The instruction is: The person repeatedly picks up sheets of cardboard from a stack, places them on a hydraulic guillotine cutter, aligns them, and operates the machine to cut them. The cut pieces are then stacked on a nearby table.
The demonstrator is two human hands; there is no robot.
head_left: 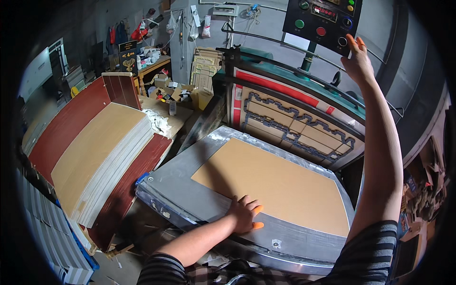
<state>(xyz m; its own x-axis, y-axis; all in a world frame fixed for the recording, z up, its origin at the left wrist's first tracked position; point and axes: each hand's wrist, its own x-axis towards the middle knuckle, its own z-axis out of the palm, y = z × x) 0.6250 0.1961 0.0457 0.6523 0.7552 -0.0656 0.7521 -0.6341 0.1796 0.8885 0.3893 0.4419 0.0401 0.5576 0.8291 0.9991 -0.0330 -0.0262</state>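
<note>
Workshop bed (304, 249): grey metal, supporting the flat brown sheet (280, 185).
Left hand (243, 216): fingers loosely spread at the sheet's near edge, probably steadying it.
Right hand (358, 61): fingers parted, raised beside the control panel (311, 21), seemingly for button reach.

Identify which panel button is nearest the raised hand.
The white-ringed button, low right on the panel, beside the right hand; the red button and others sit higher.

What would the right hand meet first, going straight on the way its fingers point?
Probably the black control panel, near its lower right corner; depth is unclear, so the right hand may already touch it.
</note>
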